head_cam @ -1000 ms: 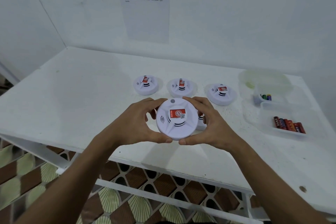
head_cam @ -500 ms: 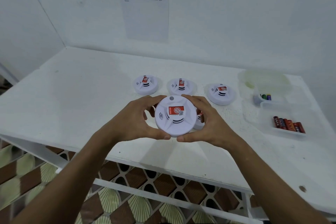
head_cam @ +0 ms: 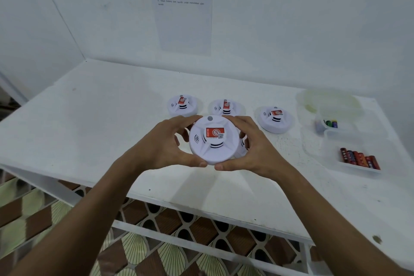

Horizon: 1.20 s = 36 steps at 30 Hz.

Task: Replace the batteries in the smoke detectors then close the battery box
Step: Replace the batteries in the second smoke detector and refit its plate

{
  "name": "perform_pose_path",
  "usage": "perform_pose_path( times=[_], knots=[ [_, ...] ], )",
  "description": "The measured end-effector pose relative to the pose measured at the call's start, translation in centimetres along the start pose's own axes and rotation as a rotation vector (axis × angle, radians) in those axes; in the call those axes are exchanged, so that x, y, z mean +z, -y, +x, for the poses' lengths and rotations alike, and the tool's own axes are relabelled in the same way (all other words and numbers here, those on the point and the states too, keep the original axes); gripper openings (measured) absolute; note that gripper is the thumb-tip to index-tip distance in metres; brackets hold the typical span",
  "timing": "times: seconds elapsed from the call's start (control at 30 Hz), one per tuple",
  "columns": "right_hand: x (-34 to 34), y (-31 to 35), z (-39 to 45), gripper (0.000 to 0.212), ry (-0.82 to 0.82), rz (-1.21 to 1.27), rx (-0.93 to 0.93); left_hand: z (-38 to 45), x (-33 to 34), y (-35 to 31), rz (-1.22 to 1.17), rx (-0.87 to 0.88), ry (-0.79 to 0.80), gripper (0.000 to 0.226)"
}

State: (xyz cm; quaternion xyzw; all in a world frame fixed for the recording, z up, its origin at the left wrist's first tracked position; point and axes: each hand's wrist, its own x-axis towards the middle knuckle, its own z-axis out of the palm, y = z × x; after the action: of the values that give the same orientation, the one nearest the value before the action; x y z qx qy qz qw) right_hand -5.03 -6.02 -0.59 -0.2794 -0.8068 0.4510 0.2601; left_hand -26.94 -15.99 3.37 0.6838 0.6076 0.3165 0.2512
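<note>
left hand (head_cam: 167, 144) and right hand (head_cam: 251, 147) curl fingers and thumbs round the rim of one smoke detector (head_cam: 214, 140), held face-up above the table (head_cam: 89, 119) just in front of three others, probably gripped opposed for twisting its base loose.

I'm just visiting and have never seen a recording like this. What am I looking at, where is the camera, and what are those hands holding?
There is no machine: a camera worn on a person's head looks down at their own hands. The left hand and right hand together grip a round white smoke detector above a white table. Three more detectors sit behind it, and part of another shows behind the held one. To the right, clear plastic boxes hold red batteries and a few green and purple ones.
</note>
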Motion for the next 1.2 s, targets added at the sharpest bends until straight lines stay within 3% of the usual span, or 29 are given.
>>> perform_pose_path(
  times=[0.3,0.77,1.2],
  knots=[
    [0.3,-0.2,1.0,0.103,-0.002,-0.005,0.041,0.7,-0.5,1.3,0.011,-0.023,-0.007,0.086],
    [2.6,-2.0,2.9,0.1,-0.068,-0.01,0.102,1.8,-0.8,3.4,-0.002,-0.031,0.017,0.073],
    [5.0,-3.2,5.4,0.087,-0.063,-0.089,0.199,4.1,0.4,9.8,0.008,-0.137,0.064,0.079]
  ],
)
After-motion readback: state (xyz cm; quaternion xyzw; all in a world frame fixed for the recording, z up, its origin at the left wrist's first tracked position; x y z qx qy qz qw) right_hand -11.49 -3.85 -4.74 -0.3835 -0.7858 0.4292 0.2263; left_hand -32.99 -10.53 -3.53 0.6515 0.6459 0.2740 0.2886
